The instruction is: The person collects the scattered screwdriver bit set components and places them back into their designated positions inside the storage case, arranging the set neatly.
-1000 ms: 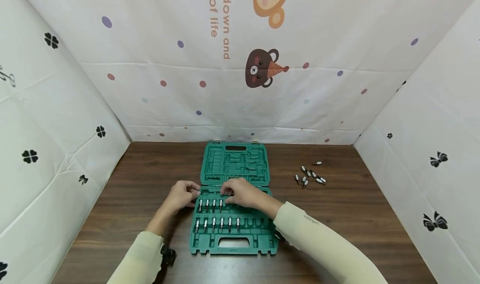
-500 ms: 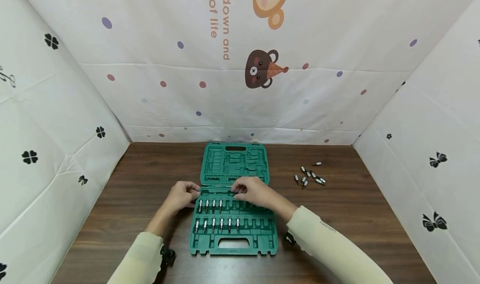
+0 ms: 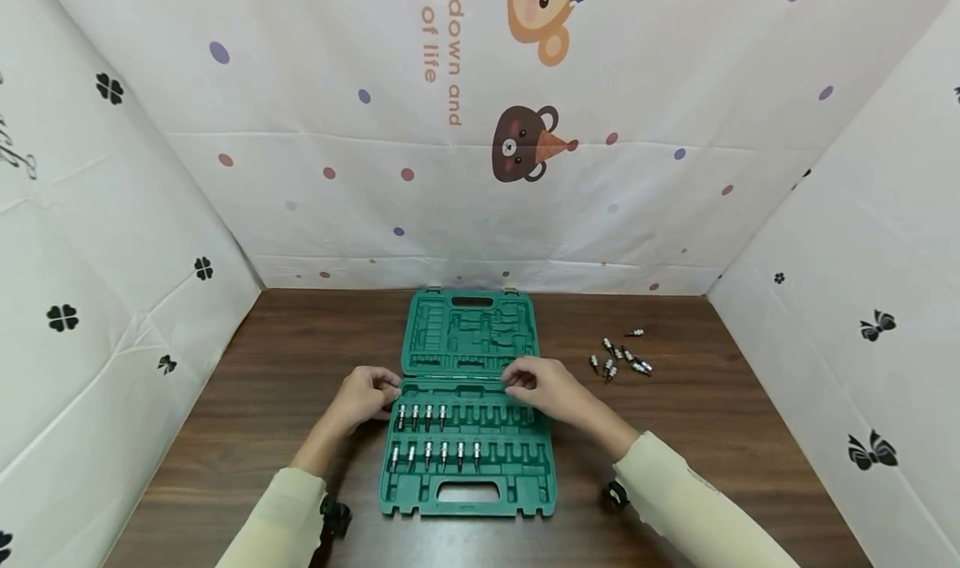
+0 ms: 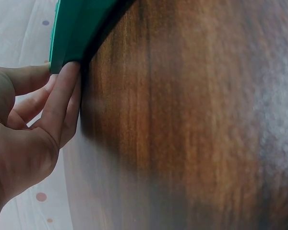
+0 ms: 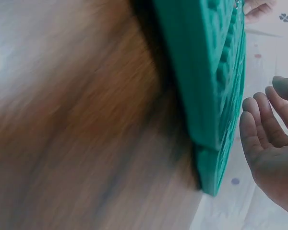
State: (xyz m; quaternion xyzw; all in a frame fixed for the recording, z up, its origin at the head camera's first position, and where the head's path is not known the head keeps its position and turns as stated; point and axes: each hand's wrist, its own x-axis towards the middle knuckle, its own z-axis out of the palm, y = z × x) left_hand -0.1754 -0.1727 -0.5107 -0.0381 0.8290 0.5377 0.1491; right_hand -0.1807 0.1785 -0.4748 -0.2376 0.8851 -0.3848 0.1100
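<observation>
A green plastic tool case (image 3: 416,491) lies unfolded on the wooden table. Several silver-and-black bit sockets (image 3: 428,451) stand in two rows of its near half, filling slots from the left. My left hand (image 3: 365,394) holds the near half by its upper left edge; in the left wrist view the thumb is on the rim and the fingers (image 4: 62,98) lie against the side wall. Above the case's right side, near the hinge, hovers my right hand (image 3: 546,384). Its fingers (image 5: 266,120) are loosely bent, with nothing between them.
To the right of the case, several loose bit sockets (image 3: 617,354) lie in a small group on the table (image 3: 675,418). The moulded lid (image 3: 471,347) lies folded back toward the patterned cloth (image 3: 375,209) behind the table. Cloth also hangs on both sides.
My right hand has moved to the right across the upper part of the case, uncovering slots beside the upper row of sockets. The left hand has stayed at the case's edge.
</observation>
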